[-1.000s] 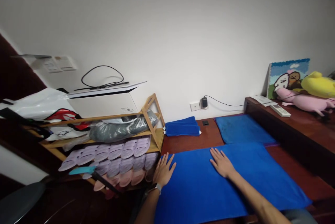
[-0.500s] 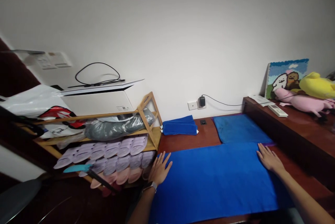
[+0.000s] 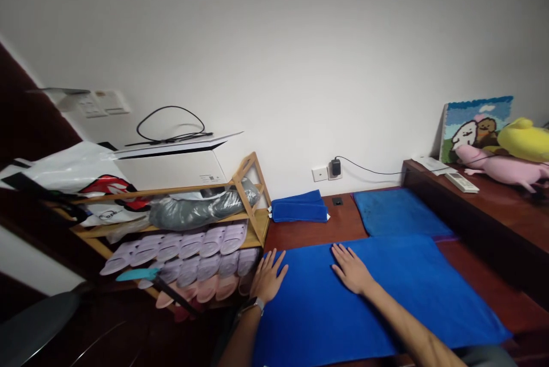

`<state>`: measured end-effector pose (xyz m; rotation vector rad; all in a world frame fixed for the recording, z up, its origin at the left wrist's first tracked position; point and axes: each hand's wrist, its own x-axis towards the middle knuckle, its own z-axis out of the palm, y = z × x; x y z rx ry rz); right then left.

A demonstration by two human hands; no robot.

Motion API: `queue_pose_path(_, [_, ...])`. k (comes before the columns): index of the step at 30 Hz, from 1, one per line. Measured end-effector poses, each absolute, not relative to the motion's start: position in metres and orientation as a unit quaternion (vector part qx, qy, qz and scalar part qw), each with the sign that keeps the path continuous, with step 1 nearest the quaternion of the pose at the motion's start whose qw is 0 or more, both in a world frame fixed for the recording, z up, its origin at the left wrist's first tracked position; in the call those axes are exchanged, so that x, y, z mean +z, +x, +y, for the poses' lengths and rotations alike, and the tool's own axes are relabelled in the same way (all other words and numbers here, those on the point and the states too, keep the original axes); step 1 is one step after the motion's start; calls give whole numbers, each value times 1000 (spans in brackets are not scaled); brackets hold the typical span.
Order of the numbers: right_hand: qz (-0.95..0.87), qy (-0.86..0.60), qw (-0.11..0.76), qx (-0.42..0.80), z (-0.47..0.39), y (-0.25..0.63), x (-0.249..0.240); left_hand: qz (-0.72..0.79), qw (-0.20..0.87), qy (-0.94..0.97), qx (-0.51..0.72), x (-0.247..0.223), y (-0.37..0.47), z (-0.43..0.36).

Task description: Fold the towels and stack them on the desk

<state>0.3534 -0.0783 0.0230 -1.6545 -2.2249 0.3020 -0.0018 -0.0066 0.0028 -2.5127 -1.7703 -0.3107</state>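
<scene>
A large blue cloth (image 3: 326,310) lies spread on the reddish-brown wooden table (image 3: 309,235). On its far left corner rests my left hand (image 3: 268,278), palm down with fingers spread, a watch on the wrist. My right hand (image 3: 350,268) lies flat near the middle of the cloth's far edge, fingers apart. Behind the cloth, folded blue cloths (image 3: 299,207) sit at the back left of the table. Another blue cloth (image 3: 398,211) lies flat at the back right, touching or nearly touching the large one.
On the left stands a wooden rack (image 3: 257,221) with purple and pink slippers, a plastic-wrapped grey bundle and a white box (image 3: 175,170) on top. A plug (image 3: 336,167) sits in the wall. A raised ledge at right holds a remote (image 3: 462,182) and plush toys (image 3: 506,168).
My right hand has moved left across the large cloth, from its far right corner to near the middle. My left hand stays at the left corner. The view has shifted slightly.
</scene>
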Motion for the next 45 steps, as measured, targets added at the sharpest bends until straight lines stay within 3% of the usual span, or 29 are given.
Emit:
queue_pose_path(4, [-751, -635, 146, 104, -79, 381, 12, -575, 24, -812, -95, 3, -2, -6])
queue_pose_path(12, [-591, -801, 67, 68, -116, 581, -5, -579, 13, -809, -95, 4, 0, -5])
queue_pose_path(17, [-539, -837, 49, 73, -130, 631, 1, -584, 13, -807, -84, 6, 2, -8])
queue_pose_path(23, [-568, -819, 77, 35, -123, 567, 10, -589, -12, -806, -50, 24, 5, -12])
queue_pose_path(30, [-752, -627, 181, 94, -136, 368, 35, -538, 25, -833, -129, 37, 38, -54])
queue_pose_path(35, [-783, -577, 181, 145, -144, 264, 40, -494, 10, -862, -113, 19, 49, -113])
queue_pose_path(40, [-772, -598, 169, 130, -149, 273, 27, -544, 0, -834, -92, 13, 31, -129])
queue_pose_path(45, [-696, -700, 138, 81, -172, 402, -8, -548, -2, -831, -98, 17, 32, -128])
